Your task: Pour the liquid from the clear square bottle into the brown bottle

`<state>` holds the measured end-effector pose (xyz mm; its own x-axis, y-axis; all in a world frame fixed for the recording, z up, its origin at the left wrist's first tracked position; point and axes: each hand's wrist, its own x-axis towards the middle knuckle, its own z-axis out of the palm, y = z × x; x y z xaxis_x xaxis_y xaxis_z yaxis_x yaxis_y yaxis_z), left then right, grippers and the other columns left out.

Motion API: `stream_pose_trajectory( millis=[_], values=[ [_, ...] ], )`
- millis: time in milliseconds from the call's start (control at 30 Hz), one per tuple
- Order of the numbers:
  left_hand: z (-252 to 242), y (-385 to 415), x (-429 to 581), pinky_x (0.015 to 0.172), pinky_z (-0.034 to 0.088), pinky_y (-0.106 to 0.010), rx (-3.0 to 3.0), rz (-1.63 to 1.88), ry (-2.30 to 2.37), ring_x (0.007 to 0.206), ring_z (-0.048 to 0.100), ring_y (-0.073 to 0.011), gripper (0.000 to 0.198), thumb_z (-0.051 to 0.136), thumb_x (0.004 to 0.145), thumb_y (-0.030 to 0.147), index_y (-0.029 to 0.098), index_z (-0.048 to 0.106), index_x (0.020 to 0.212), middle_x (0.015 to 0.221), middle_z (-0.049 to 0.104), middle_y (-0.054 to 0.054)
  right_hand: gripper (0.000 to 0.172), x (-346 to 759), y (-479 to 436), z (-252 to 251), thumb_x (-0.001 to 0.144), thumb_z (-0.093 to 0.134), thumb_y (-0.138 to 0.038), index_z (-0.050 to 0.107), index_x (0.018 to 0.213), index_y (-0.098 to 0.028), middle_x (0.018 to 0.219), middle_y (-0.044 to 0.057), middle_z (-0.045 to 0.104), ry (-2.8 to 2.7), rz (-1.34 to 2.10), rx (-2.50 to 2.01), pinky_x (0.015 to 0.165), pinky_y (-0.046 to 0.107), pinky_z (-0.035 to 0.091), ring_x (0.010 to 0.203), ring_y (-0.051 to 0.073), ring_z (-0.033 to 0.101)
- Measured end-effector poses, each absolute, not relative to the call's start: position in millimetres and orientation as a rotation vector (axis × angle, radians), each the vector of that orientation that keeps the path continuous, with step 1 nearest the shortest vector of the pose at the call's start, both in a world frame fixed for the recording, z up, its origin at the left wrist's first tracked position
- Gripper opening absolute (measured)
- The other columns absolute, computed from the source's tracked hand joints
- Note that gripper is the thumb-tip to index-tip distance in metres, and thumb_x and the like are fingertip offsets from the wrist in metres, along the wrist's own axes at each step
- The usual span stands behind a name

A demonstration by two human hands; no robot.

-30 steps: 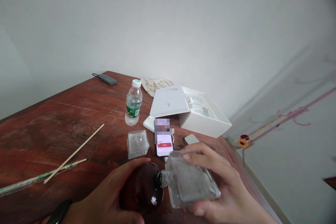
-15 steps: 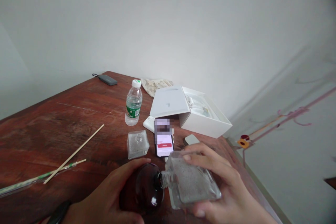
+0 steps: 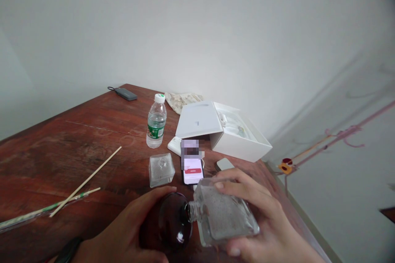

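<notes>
While the left hand (image 3: 123, 238) grips a dark round bottle (image 3: 168, 224), the right hand (image 3: 262, 222) holds a square glass bottle (image 3: 225, 215).

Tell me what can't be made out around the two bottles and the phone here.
- Phone, head view: upper screen blurred out.
- Dark round bottle: partly behind the left hand; contents unreadable.
- Clear square bottle: far side hidden by the right hand.
- Both wrists: cut off by the bottom edge.

Two hands (image 3: 123, 238) (image 3: 262, 218), one clear square bottle (image 3: 224, 215), one dark round bottle (image 3: 169, 224), one glass stopper (image 3: 161, 168), one water bottle (image 3: 156, 122), one phone (image 3: 191, 168), one white box (image 3: 237, 137), two wooden sticks (image 3: 86, 181) (image 3: 78, 195), one grey power bank (image 3: 126, 93).
</notes>
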<state>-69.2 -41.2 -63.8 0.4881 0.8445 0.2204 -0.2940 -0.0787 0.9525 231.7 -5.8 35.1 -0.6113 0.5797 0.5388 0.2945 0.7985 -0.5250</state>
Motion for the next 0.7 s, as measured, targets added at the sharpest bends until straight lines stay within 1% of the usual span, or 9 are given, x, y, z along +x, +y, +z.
stream_pose_trajectory(
  millis=[167,367,500,700],
  values=[
    [-63.9,-40.4,-68.8,0.113,0.054,-0.056,1.323,1.037,0.516,0.131,0.068,-0.0399,0.086,0.097,0.080,0.063,0.034,0.060,0.152,0.146,0.070,-0.012,0.074,231.1,-5.7,35.1,0.087,0.085,-0.069,0.065,0.148,-0.032,0.132,0.010,0.074,-2.240,0.512,-0.639,0.093,0.040,0.068,0.119,0.031,0.076],
    [-62.4,-41.9,-68.9,0.116,0.050,-0.062,1.272,0.987,0.469,0.134,0.066,-0.0415,0.086,0.099,0.080,0.060,0.036,0.060,0.152,0.149,0.068,-0.012,0.073,231.8,-6.2,35.0,0.088,0.083,-0.070,0.063,0.149,-0.033,0.135,0.010,0.072,-2.256,0.493,-0.650,0.094,0.038,0.068,0.121,0.029,0.076],
    [-62.1,-41.0,-67.4,0.116,0.049,-0.061,1.251,0.983,0.452,0.135,0.066,-0.0408,0.084,0.098,0.081,0.060,0.038,0.059,0.152,0.149,0.068,-0.011,0.074,232.7,-6.2,35.1,0.088,0.083,-0.070,0.062,0.149,-0.034,0.135,0.009,0.072,-2.267,0.500,-0.655,0.096,0.038,0.067,0.121,0.029,0.075],
    [-65.1,-40.0,-67.9,0.117,0.048,-0.062,1.276,0.976,0.460,0.136,0.065,-0.0415,0.088,0.096,0.082,0.063,0.038,0.056,0.156,0.153,0.066,-0.011,0.074,231.9,-6.3,34.4,0.089,0.082,-0.070,0.061,0.150,-0.034,0.134,0.009,0.072,-2.260,0.537,-0.649,0.095,0.040,0.067,0.120,0.030,0.075]
  ],
)
